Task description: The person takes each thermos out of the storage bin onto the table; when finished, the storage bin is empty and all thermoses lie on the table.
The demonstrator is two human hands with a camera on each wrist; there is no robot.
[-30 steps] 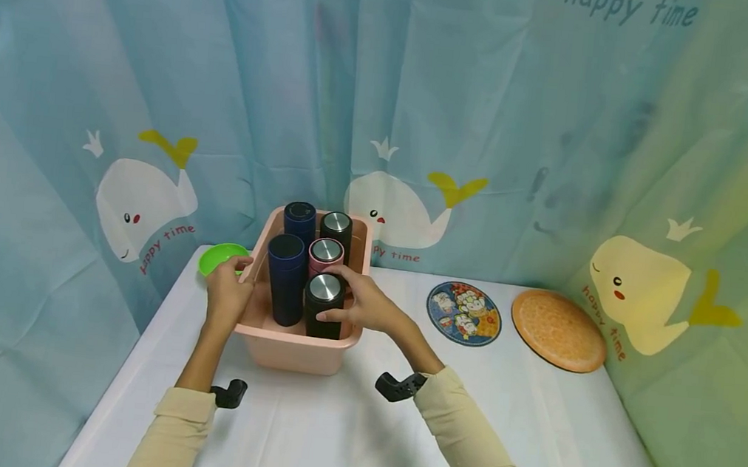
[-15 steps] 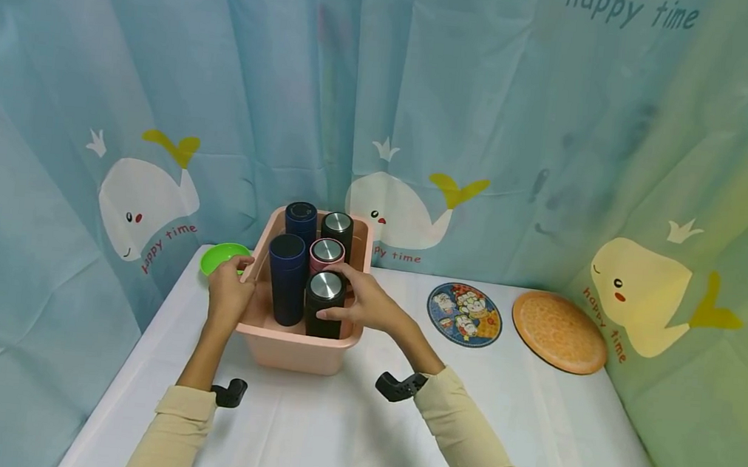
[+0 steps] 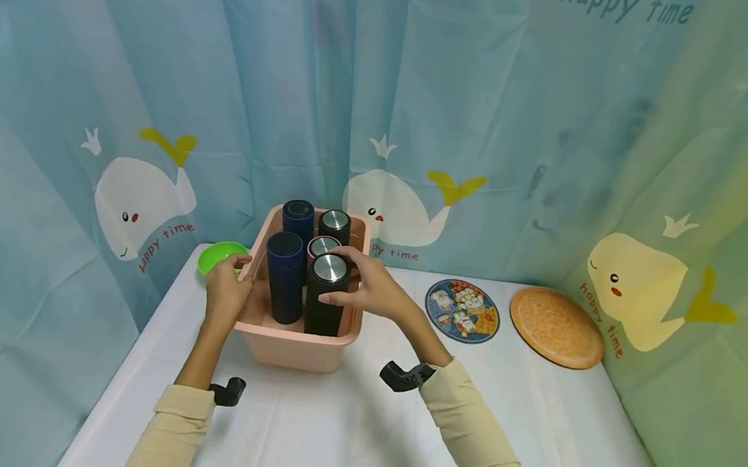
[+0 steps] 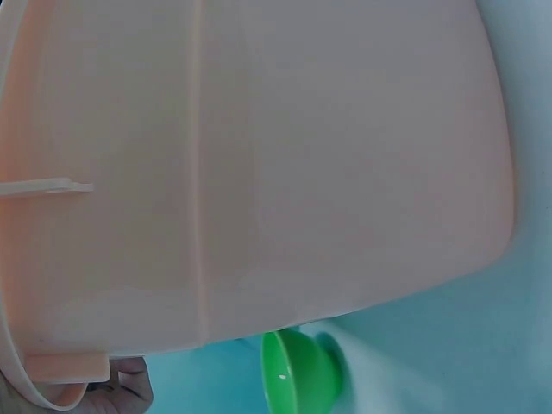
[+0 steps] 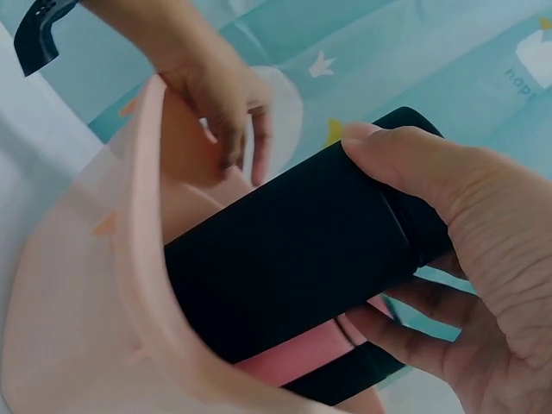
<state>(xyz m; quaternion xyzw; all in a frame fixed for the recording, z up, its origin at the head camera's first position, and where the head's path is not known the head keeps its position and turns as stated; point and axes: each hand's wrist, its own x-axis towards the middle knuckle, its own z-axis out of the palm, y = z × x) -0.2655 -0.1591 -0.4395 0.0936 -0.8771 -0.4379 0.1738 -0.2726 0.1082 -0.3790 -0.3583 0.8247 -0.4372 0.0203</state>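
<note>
A pink plastic basket (image 3: 294, 341) holds several upright bottles. My right hand (image 3: 372, 287) grips the upper part of a black bottle (image 3: 323, 311) with a silver lid, at the basket's front right corner; the right wrist view shows thumb and fingers around the black bottle (image 5: 293, 241). Beside it stand a dark blue bottle (image 3: 285, 281) and a pink bottle (image 3: 324, 244), partly hidden. Behind are another blue bottle (image 3: 298, 216) and another black bottle (image 3: 335, 223). My left hand (image 3: 227, 295) holds the basket's left rim, its fingertips over the edge.
A green bowl (image 3: 215, 255) sits behind my left hand at the table's back left corner. Right of the basket lie a round patterned mat (image 3: 462, 312) and a round orange-brown mat (image 3: 556, 328). A blue curtain (image 3: 295, 71) hangs behind the white table (image 3: 329, 437).
My right hand has risen slightly, and the black bottle in its grip has come up with it, covering more of the pink bottle. The left hand stays on the rim.
</note>
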